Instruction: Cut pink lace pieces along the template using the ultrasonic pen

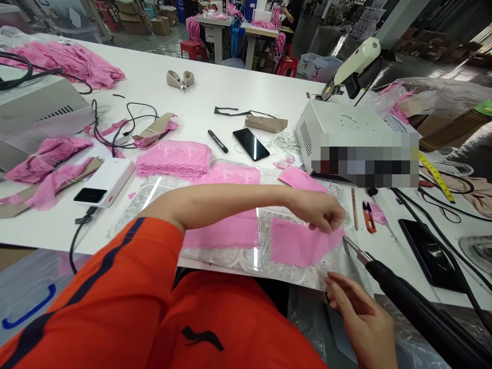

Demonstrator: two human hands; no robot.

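My left arm reaches across to the right, and my left hand is closed over the right end of a flat pink fabric piece; what its fingers hold, if anything, is hidden. Low at the table's front edge, my right hand has its fingers and thumb apart, with nothing clear between them. Between and right of the hands, the metal tip of a black-handled tool touches or nearly touches the fabric's right end. Another pink piece lies partly under my left forearm, on a clear plastic sheet.
Folded pink lace lies behind my forearm. Farther back are a phone, a marker and a grey box. Orange snips, a pencil, a black device and cables are on the right.
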